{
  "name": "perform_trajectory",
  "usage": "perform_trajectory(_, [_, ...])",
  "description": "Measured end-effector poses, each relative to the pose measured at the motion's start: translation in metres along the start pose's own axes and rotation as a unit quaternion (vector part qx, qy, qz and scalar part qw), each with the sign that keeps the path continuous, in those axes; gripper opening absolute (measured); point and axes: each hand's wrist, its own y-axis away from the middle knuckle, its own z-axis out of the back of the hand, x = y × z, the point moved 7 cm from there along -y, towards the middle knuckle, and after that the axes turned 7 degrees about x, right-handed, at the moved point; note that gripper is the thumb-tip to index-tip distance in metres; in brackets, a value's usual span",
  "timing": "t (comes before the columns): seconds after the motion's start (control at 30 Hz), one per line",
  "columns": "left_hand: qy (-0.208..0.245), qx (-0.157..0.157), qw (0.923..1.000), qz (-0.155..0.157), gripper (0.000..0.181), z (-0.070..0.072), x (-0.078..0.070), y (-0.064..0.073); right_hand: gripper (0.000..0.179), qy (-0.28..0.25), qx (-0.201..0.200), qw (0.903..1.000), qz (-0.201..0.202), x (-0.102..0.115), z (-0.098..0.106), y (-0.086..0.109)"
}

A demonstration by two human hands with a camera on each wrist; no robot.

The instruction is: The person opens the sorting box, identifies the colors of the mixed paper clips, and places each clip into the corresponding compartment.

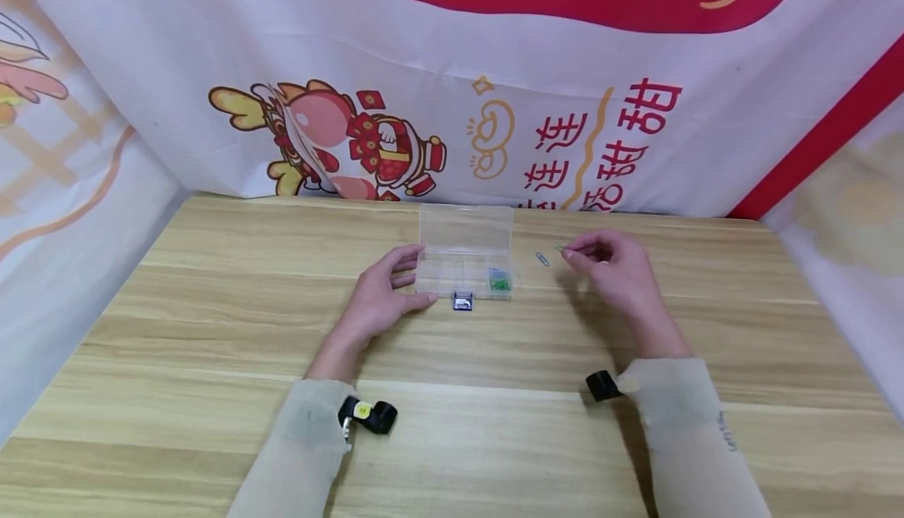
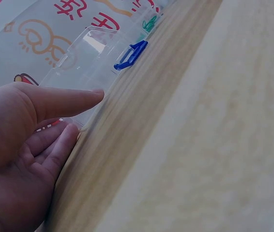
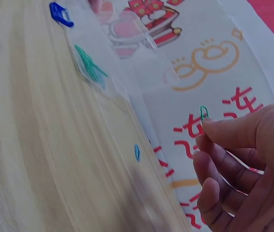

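A clear plastic compartment box point(image 1: 441, 273) stands on the table with its lid point(image 1: 465, 230) raised at the back. My left hand point(image 1: 381, 293) holds the box's left end, thumb at the front edge and fingers around the far side. Green paper clips point(image 3: 89, 64) lie in the box's right front compartment. A blue latch point(image 1: 462, 301) sticks out from the front. Right of the box, my right hand point(image 1: 613, 271) pinches a green paper clip point(image 3: 204, 112) between thumb and index finger, above the table. Between box and hand lies a blue paper clip point(image 1: 541, 259).
The wooden table point(image 1: 494, 455) ends at a printed white and red cloth point(image 1: 339, 47) hanging close behind the lid. More cloth hangs at both sides. A black wrist camera point(image 1: 381, 417) sits on the left sleeve, another camera point(image 1: 603, 385) on the right.
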Motion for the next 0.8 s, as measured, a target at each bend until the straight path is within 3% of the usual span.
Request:
perform_trajectory(0.47, [0.002,0.000,1.0000,-0.003,0.082,0.001,0.002,-0.001,0.018,-0.022,0.037,0.9980,0.046,0.024,-0.040,-0.002])
perform_trajectory(0.8, [0.001,0.001,1.0000,-0.002,0.081,0.001,0.001,-0.002,0.012,-0.027,0.064,0.9963,0.052,0.031,-0.068,-0.003])
